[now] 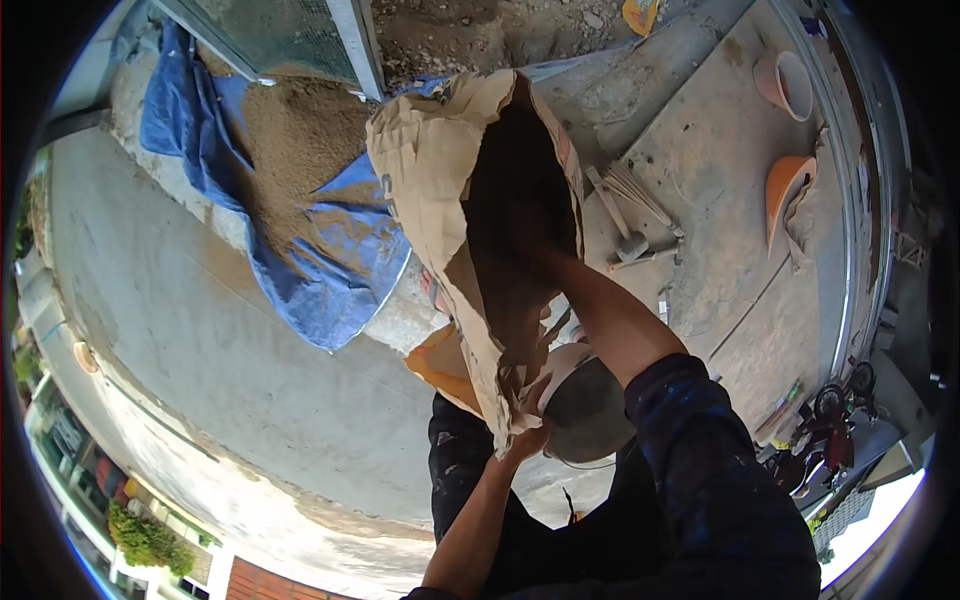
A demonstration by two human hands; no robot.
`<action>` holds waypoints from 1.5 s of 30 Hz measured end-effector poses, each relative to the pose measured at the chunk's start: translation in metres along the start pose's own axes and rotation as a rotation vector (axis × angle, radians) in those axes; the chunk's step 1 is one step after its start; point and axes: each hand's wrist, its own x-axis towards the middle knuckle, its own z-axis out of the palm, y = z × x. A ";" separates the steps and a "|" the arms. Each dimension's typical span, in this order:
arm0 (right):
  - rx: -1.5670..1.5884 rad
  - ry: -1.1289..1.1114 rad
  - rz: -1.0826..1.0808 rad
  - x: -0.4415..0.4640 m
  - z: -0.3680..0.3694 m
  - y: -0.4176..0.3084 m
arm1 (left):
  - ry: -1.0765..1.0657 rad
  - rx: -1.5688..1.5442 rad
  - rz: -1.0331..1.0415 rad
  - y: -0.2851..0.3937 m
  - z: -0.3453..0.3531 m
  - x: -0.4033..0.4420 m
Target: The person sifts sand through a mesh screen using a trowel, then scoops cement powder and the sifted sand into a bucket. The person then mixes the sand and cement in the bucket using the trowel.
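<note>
A large torn brown paper sack [430, 170] stands in front of me, its wide mouth facing me and its inside dark. My left hand [532, 428] is closed on the lower edge of the sack's mouth. Deep in the opening is my right hand [540, 262], its fingers lost in shadow, so what they do or hold cannot be seen. A round grey bucket [585, 412] with a thin wire handle sits between my legs, right beside my left hand. An orange-yellow piece [440, 362] sticks out behind the sack's lower left edge.
Left of the sack, a blue tarp [340, 300] carries a heap of sand [300, 150]. To the right lie a hammer [622, 225] and thin sticks [640, 195]. Farther right are an orange container [788, 190], a pinkish bucket [783, 85] and a motorbike [825, 430].
</note>
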 end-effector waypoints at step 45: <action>0.609 -0.584 0.176 -0.135 -0.265 -0.083 | 0.215 -0.601 -0.069 0.058 0.025 0.030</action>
